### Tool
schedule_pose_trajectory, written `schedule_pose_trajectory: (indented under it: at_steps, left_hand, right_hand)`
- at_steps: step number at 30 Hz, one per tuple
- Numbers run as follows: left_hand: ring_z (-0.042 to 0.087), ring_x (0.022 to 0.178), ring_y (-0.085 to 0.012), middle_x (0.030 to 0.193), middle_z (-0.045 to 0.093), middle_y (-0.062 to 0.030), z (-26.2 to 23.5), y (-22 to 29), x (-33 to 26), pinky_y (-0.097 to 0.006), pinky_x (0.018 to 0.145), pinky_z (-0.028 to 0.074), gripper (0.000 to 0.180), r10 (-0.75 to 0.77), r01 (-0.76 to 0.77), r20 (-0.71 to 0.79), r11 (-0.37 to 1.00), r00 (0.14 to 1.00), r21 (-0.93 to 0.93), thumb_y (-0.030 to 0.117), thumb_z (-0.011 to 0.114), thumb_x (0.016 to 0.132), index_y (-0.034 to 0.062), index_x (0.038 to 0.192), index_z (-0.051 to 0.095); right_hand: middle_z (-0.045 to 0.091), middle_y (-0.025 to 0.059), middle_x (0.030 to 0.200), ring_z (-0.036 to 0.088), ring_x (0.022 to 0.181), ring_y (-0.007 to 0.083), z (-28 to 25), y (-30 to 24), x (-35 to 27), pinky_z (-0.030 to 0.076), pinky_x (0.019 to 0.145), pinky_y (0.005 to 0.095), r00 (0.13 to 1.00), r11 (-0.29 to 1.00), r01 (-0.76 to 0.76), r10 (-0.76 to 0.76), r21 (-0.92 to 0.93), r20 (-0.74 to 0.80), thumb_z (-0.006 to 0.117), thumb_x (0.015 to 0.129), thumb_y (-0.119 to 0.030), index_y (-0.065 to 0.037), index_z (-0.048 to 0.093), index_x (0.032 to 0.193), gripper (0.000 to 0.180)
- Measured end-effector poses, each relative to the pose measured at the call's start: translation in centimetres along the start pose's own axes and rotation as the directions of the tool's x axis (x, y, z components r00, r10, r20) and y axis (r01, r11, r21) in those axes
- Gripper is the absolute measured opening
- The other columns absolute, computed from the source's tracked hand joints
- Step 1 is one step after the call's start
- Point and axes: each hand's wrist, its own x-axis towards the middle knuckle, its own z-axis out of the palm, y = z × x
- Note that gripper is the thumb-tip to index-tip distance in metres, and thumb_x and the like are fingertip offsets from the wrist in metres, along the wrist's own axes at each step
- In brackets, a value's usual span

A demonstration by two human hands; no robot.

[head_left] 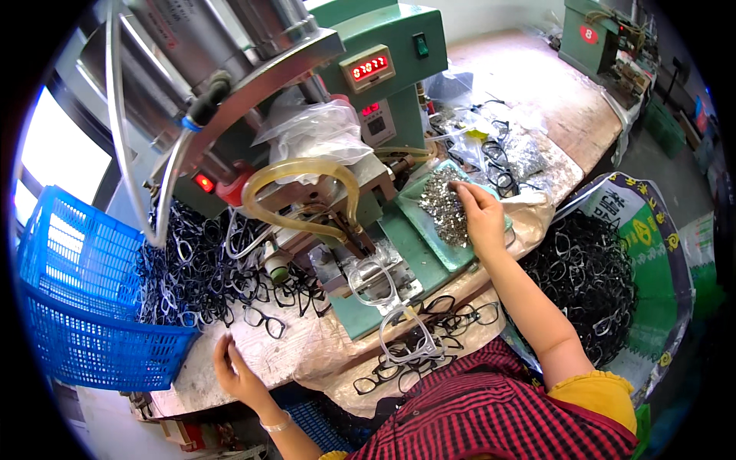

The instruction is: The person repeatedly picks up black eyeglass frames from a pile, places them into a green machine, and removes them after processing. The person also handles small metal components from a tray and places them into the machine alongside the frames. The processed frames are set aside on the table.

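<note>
My right hand reaches over a shallow pale-green tray that holds a heap of small shiny metal parts. Its fingertips are drawn together at the heap's upper edge; whatever they pinch is too small to make out. A clear eyeglass frame stretches from beneath the machine head toward me, one rim on the metal fixture, the other over the front edge. Neither hand touches it. My left hand is by the table's front edge, fingers slightly apart and holding nothing, below a black eyeglass frame.
Black frames pile up beside a blue plastic basket on the left. More dark frames lie below the machine. A sack full of black frames stands at right. A yellowish hose loops before the press.
</note>
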Motion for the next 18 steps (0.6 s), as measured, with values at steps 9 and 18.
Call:
schedule_pose_trajectory:
  at_steps: [9, 18]
  left_hand:
    - [0.059, 0.093, -0.0368, 0.1, 0.066, -0.016, 4.6, -11.6, -0.3, -0.044, 0.087, 0.047, 0.043, 0.127, -0.329, 0.373, 0.768, 0.919, 0.55, -0.009, 0.061, 0.077, 0.004, 0.118, 0.064]
    - [0.043, 0.071, -0.0088, 0.089, 0.049, 0.0002, 2.9, -7.3, -1.5, -0.021, 0.064, 0.038, 0.029, -0.416, 0.433, 0.133, 0.811, 0.9, -0.394, 0.003, 0.049, 0.095, 0.0039, 0.122, 0.058]
  right_hand:
    - [0.072, 0.0044, 0.093, 0.064, 0.087, 0.0105, 2.2, -2.3, -0.6, 0.049, 0.08, 0.0251, 0.987, 0.993, 0.085, -0.074, -0.079, 0.141, 0.065, 0.09, -0.007, -0.002, 0.075, 0.103, 0.016]
    - [0.072, 0.0055, 0.088, 0.067, 0.084, 0.0142, -4.4, -4.2, -3.9, 0.051, 0.079, 0.0283, 0.991, 0.953, 0.104, -0.077, -0.284, 0.106, 0.072, 0.084, -0.005, -0.001, 0.073, 0.097, 0.013]
